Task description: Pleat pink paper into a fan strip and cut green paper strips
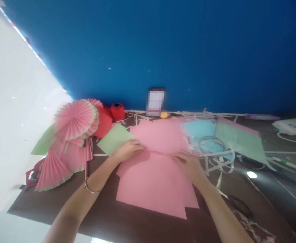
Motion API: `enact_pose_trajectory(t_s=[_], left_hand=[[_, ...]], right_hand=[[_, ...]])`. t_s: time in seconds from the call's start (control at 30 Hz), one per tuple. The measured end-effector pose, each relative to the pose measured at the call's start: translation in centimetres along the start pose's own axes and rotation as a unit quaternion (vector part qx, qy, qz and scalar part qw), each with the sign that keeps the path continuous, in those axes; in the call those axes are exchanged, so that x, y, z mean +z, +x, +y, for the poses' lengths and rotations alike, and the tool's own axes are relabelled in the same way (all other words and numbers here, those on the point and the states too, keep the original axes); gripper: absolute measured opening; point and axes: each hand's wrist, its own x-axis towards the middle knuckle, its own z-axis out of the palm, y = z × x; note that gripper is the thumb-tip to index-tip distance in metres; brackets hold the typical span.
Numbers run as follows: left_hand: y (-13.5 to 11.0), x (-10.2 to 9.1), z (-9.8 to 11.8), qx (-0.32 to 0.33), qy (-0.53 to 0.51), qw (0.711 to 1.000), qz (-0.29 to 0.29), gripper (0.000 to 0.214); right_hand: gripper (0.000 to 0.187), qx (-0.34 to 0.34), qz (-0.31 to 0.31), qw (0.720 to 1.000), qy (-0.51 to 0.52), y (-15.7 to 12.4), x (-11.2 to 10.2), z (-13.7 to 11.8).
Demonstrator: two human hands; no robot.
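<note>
Head view: left hand (127, 149) and right hand (188, 165) rest apart, both pressed flat on the pink paper (155, 182) lying mid-table (61, 202); neither grips it. Risk: loose stacked sheets could slide under uneven pressure, skewing the crease. Paper looks thin, matte, folded across between the hands, beside pleated fans (74, 119).

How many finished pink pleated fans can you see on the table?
2: a round fan at the back left near the red ribbon roll, and a half-open fan lower left. More may lie hidden beneath them.
</note>
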Motion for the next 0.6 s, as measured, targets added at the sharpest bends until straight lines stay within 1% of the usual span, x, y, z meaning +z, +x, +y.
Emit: enact_pose_trajectory(t_s=[0.17,0.3,0.37,0.43,0.5,0.6], left_hand=[[-0.2,0.2,-0.4,0.022,0.069,0.997,-0.002,0.022],[-0.2,0.2,-0.4,0.047,0.101,0.994,-0.01,0.024],[-0.2,0.1,-0.3,0.052,0.103,0.993,-0.02,0.026],[-0.2,-0.1,-0.2,0.055,0.093,0.994,-0.026,0.027],[-0.3,-0.3,-0.1,0.058,0.072,0.995,-0.027,0.027],[-0.3,-0.6,0.3,0.048,0.039,0.998,-0.024,0.018]], right_hand=[[0.027,-0.068,-0.031,0.993,-0.089,-0.3,0.0,0.7],[0.028,-0.13,-0.078,0.972,-0.18,-0.4,-0.3,0.5],[0.027,-0.15,-0.091,0.962,-0.21,-0.4,-0.4,0.2],[0.027,-0.163,-0.091,0.959,-0.216,-0.4,-0.5,-0.3],[0.024,-0.162,-0.08,0.961,-0.208,-0.5,-0.6,-0.6],[0.018,-0.148,-0.068,0.969,-0.184,-0.6,-0.4,-0.8]])
